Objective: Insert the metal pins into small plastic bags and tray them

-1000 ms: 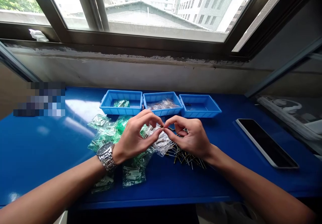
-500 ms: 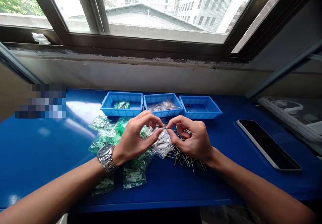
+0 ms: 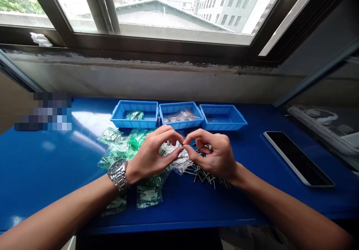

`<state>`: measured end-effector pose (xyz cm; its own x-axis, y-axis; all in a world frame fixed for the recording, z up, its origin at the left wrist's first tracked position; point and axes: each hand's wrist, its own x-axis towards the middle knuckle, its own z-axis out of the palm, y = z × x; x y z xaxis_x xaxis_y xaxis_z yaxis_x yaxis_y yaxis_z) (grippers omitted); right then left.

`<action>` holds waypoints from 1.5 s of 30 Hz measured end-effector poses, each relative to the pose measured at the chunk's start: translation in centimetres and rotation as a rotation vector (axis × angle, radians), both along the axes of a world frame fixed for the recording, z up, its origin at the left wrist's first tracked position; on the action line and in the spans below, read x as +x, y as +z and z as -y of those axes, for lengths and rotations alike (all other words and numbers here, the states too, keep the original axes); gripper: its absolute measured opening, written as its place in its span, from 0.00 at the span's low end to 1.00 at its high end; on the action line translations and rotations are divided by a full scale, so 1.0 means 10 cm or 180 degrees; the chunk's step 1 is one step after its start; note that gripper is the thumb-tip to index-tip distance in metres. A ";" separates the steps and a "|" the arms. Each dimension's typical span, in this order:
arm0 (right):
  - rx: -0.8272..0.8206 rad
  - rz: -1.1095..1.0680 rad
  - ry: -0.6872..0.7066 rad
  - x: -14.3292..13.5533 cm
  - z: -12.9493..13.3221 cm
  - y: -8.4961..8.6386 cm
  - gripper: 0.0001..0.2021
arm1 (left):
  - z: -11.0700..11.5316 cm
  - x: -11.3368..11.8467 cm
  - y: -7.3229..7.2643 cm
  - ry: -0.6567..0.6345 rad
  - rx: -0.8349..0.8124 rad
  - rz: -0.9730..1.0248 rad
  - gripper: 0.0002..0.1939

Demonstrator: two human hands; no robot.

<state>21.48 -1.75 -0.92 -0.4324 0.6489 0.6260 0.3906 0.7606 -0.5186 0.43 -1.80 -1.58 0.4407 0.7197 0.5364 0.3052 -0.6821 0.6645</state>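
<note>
My left hand, with a metal watch on its wrist, pinches one end of a thin metal pin between thumb and forefinger. My right hand pinches the other end, and the two sets of fingertips touch, so most of the pin is hidden. Some brass-coloured pieces show by the curled fingers of my right hand; I cannot tell whether they are held. Below the hands lie a clear bag of pins and a loose heap of metal pins. Green-tinted bags lie under and beside my left hand.
Three blue bins stand in a row at the back: the left bin holds a green bag, the middle bin pins in clear plastic, the right bin a few pins. A phone lies at right on the blue table.
My hands have come closer together, fingertips now touching, and the pin that showed between them is mostly covered. The view has shifted slightly.
</note>
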 end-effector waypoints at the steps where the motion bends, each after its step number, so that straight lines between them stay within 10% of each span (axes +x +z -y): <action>1: -0.0027 -0.0015 -0.0021 0.00 0.00 0.01 0.02 | 0.00 0.00 0.00 0.0032 -0.0009 0.0030 0.02; 15: -0.0680 0.0103 0.0064 -0.04 -0.02 -0.04 0.07 | 0.01 -0.02 0.01 0.0078 0.0125 0.0290 0.03; 45: -0.0045 -0.0131 -0.0209 -0.01 0.03 0.02 0.03 | -0.01 -0.02 0.00 0.0109 0.0017 0.0294 0.02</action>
<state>21.37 -2.00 -0.75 -0.3628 0.6839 0.6330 0.4176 0.7265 -0.5456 0.22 -1.71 -1.57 0.3643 0.7305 0.5777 0.2660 -0.6760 0.6872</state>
